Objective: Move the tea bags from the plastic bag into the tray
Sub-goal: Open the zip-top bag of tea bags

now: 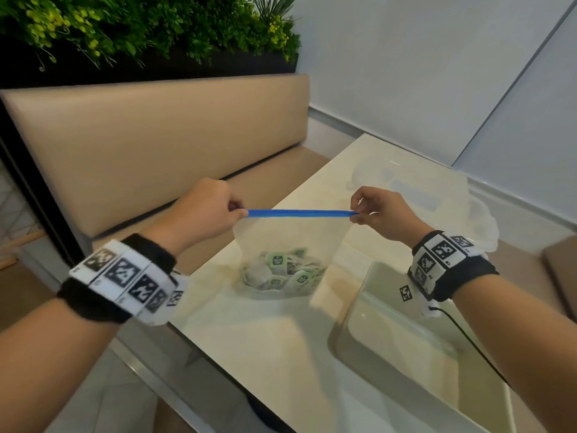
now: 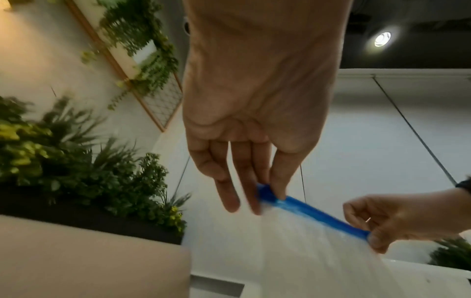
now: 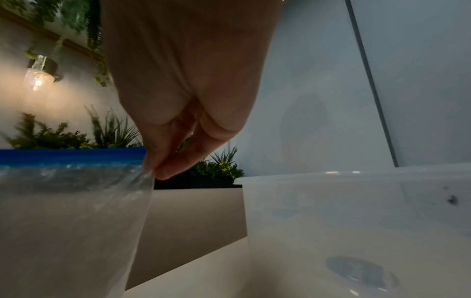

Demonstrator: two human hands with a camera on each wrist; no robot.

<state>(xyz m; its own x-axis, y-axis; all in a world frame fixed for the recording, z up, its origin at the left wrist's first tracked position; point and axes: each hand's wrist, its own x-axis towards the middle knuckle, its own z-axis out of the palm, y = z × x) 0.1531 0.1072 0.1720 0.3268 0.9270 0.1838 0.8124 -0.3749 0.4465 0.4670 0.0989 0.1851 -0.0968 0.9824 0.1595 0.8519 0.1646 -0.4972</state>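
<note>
A clear plastic bag (image 1: 287, 239) with a blue zip strip (image 1: 299, 213) hangs upright over the table, stretched between both hands. Several green-tagged tea bags (image 1: 282, 271) lie heaped at its bottom. My left hand (image 1: 232, 210) pinches the strip's left end (image 2: 267, 193). At the strip's right end my right hand (image 1: 359, 215) pinches the bag's corner (image 3: 150, 171). The zip looks closed. A clear tray (image 1: 352, 320) stands on the table at the lower right, under my right wrist; it shows as a translucent wall (image 3: 331, 211) in the right wrist view.
The cream table (image 1: 249, 339) has its left edge close to the bag. A tan bench (image 1: 140, 157) with a planter (image 1: 140, 26) behind it lies to the left. A clear lid or container (image 1: 421, 195) sits past my right hand. A black cable (image 1: 474, 348) trails from my right wrist.
</note>
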